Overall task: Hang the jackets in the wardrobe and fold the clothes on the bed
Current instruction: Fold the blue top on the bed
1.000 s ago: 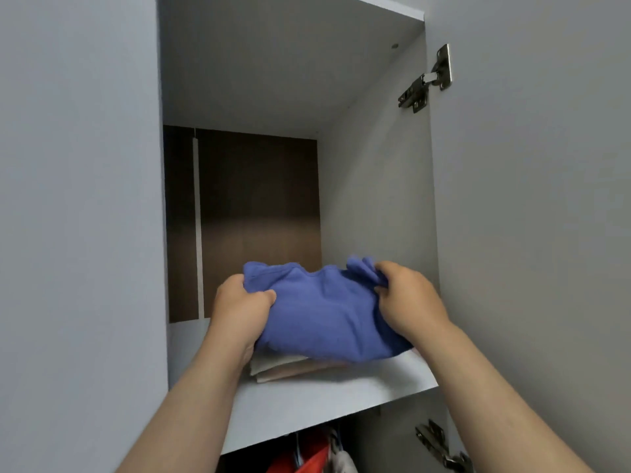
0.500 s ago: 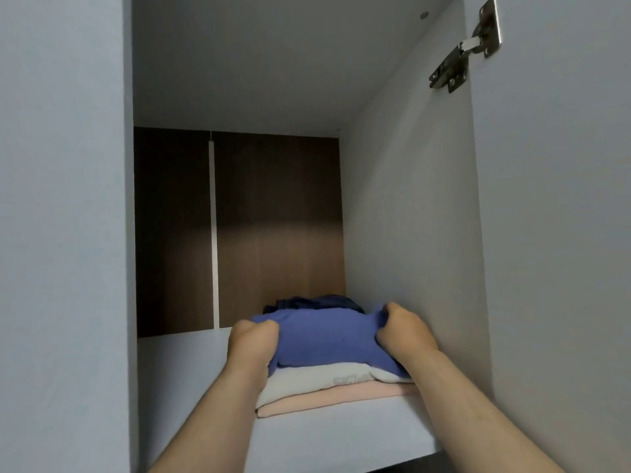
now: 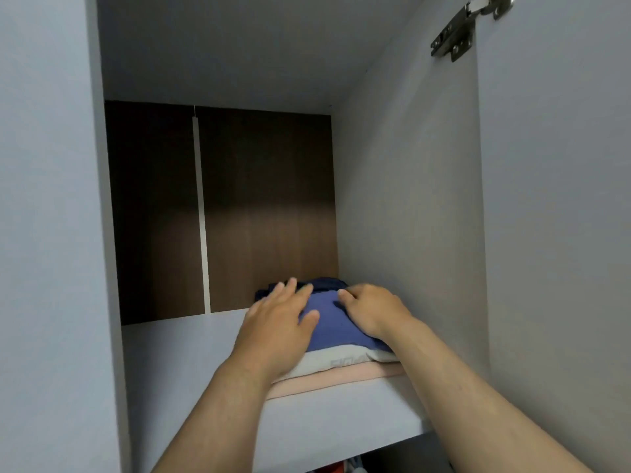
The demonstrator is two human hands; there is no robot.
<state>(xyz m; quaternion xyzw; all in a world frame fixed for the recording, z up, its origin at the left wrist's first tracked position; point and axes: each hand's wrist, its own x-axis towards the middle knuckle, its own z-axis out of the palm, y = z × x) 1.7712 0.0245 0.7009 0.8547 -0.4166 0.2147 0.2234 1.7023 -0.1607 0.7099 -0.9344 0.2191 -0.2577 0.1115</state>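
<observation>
A folded blue garment (image 3: 329, 324) lies on top of a stack on the upper wardrobe shelf (image 3: 317, 435). Under it are a white folded piece (image 3: 336, 361) and a pink one (image 3: 341, 378). A dark navy garment (image 3: 324, 284) lies just behind the stack. My left hand (image 3: 278, 322) rests flat on the blue garment's left side, fingers straight and spread. My right hand (image 3: 370, 310) presses on its right side, fingers bent a little onto the cloth.
The stack sits against the right inner wall (image 3: 406, 216) of the grey wardrobe compartment. A dark wooden back panel (image 3: 259, 206) closes the rear. A metal hinge (image 3: 459, 32) joins the open door at the right. Red fabric (image 3: 338, 469) shows below the shelf.
Both hands carried the blue garment onto the stack on the shelf, then let go of their grip and now lie on top of it. The camera moved closer.
</observation>
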